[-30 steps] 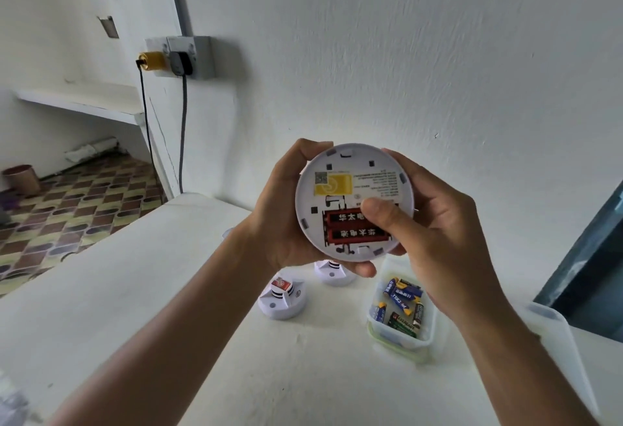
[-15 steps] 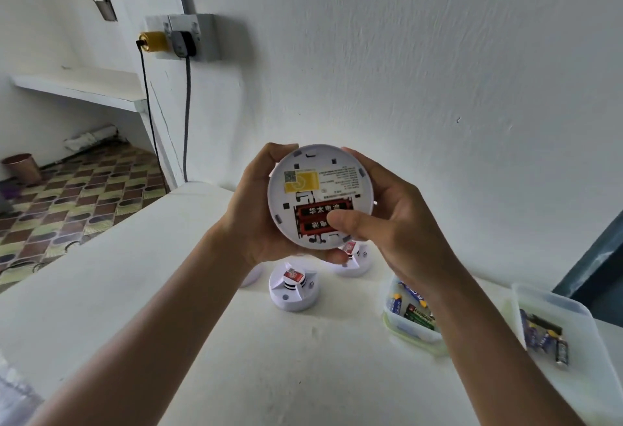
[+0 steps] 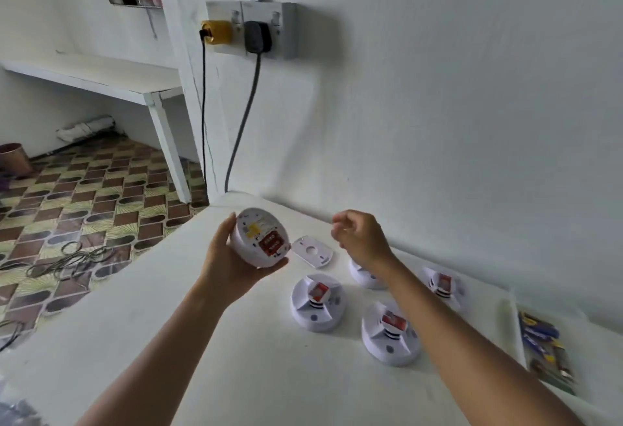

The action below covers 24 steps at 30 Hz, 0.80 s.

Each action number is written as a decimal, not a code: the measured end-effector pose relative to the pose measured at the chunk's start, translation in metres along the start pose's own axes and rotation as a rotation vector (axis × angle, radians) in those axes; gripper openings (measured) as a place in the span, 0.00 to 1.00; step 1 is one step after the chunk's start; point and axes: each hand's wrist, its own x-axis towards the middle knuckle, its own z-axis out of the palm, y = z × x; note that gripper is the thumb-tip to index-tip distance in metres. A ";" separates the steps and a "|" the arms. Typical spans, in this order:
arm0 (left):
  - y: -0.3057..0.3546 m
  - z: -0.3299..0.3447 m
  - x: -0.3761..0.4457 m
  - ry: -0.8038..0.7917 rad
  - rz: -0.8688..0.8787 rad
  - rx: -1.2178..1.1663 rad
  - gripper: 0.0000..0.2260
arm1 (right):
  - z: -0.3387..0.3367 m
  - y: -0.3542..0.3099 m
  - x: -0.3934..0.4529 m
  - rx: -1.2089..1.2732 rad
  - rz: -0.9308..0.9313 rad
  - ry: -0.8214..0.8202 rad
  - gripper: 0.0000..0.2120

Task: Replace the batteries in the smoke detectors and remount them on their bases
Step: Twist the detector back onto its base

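Centrally, at mid-frame: left hand (image 3: 232,263) raised above the white worktop (image 3: 188,341), fingers and thumb curled around the rim of a round white plastic smoke detector (image 3: 259,240), held tilted with its back face toward the camera. Red batteries (image 3: 270,243) seated in the open compartment on that back face, a small yellow label just above them. Right of it, right hand (image 3: 359,240) in the air above the worktop, apart from the detector, fingers loosely curled and blurred; whether anything sits between the fingertips cannot be told. Between the two hands, lower down, a flat white round mounting base (image 3: 313,252) lying on the worktop. Lower right of centre: four more white smoke detectors resting on the worktop, one (image 3: 318,302) nearest the base, one (image 3: 391,334) closest to the camera, one (image 3: 441,285) further right, and one (image 3: 365,275) partly hidden behind the right wrist. Far right edge: clear plastic tray (image 3: 519,351) with blue and yellow batteries (image 3: 539,333) inside. Upper centre: white wall socket box (image 3: 285,31) carrying a yellow plug (image 3: 215,31) and a dark grey plug (image 3: 258,37), cables hanging down. Left: patterned tiled floor (image 3: 101,196).
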 end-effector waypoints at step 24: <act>-0.010 -0.101 0.033 -0.201 0.107 0.054 0.37 | 0.108 -0.044 0.045 -0.241 -0.098 -0.465 0.42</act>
